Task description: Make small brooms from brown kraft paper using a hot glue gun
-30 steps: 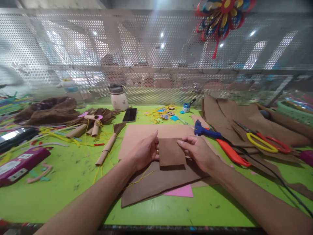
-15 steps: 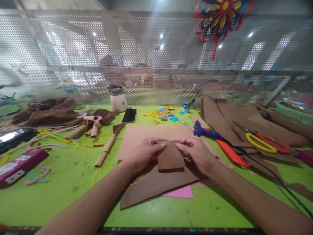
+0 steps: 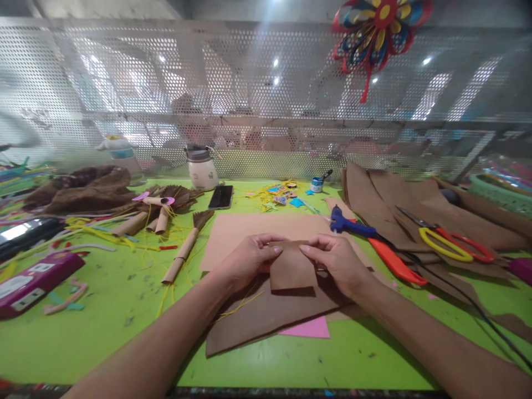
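Observation:
A small piece of brown paper (image 3: 293,270) is held up between my two hands. My left hand (image 3: 251,259) pinches its upper left corner, thumb on the near face. At the upper right corner, my right hand (image 3: 336,260) grips it the same way. The fingers behind the paper are partly hidden. Beneath lies a larger folded sheet of brown paper (image 3: 253,327), with the corner of a pink sheet (image 3: 310,328) showing under it. A tan sheet of card (image 3: 233,233) lies flat just beyond my hands.
Right of my hands are a blue glue gun (image 3: 351,224), an orange-handled cutter (image 3: 397,263), scissors (image 3: 446,244) and stacked brown paper (image 3: 394,188). Leftward lie a rolled paper tube (image 3: 183,255), a purple power strip (image 3: 39,282) and a phone (image 3: 220,197). A jar (image 3: 201,166) stands behind.
The top edge of the small paper is bent slightly more, and its face looks a little wider. Both hands keep their hold; the whole view has shifted slightly.

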### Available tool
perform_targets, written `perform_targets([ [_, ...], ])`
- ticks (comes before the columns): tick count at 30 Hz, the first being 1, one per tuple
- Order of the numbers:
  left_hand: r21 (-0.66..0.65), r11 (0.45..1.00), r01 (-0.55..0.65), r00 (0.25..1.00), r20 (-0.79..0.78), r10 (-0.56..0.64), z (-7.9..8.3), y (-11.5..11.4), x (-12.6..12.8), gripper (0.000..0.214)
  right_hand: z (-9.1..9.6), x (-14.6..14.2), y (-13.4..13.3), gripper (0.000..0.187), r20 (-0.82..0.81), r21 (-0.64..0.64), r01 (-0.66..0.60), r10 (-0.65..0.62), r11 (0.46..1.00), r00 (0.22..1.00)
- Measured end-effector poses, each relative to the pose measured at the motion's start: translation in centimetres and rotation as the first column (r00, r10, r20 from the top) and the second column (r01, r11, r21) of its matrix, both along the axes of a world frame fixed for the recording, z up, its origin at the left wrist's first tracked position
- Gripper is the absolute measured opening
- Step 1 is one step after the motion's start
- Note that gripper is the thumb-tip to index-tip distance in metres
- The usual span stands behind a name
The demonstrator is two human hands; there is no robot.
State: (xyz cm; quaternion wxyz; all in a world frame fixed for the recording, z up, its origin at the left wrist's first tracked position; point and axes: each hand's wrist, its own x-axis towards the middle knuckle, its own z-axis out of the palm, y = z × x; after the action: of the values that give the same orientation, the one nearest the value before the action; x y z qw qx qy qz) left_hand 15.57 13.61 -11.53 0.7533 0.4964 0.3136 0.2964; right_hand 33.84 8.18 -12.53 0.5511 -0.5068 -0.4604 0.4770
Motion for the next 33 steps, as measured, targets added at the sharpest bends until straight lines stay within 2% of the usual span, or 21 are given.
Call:
perform_targets([
  [10,-0.061,0.998,-0.016,0.997,0.076,0.021,-0.22,0.19,-0.06,0.026,-0.26,0.21,0.23,0.025,-0.217,-0.036,-0.051,0.042,0.998,0.975],
  [18,-0.05,0.999,0.006,0.995,0.1,-0.001,0.03,0.36,-0.12,0.024,0.12,-0.11,-0.1,0.016,-0.222,-0.073,-0.018,0.001,0.997,0.975],
  [23,-0.144,0.988,0.054,0.994,0.103,-0.04,-0.36,0.85,0.05,0.05,0.1,-0.42,-0.27,0.019,-0.24,-0.073,-0.047,0.028,0.996,0.97],
  [27,-0.142,0.979,0.143,0.983,0.132,-0.125,-0.6,1.01,-0.06,0.057,-0.2,-0.18,-0.28,0.027,-0.222,-0.035,-0.044,0.035,0.998,0.974],
  [29,-0.128,0.984,0.121,0.985,0.138,-0.103,-0.54,0.88,-0.14,0.05,-0.36,-0.01,-0.16,0.035,-0.21,-0.021,-0.017,0.012,1.0,0.978],
  [31,-0.077,0.992,0.099,0.988,0.127,-0.088,-0.46,0.66,-0.18,0.035,-0.47,0.12,0.02,0.04,-0.213,-0.021,0.026,-0.03,0.999,0.977],
  [33,-0.032,0.995,0.095,0.991,0.098,-0.091,-0.44,0.39,-0.14,0.028,-0.52,0.19,0.23,0.041,-0.219,-0.013,0.068,-0.069,0.998,0.973],
])
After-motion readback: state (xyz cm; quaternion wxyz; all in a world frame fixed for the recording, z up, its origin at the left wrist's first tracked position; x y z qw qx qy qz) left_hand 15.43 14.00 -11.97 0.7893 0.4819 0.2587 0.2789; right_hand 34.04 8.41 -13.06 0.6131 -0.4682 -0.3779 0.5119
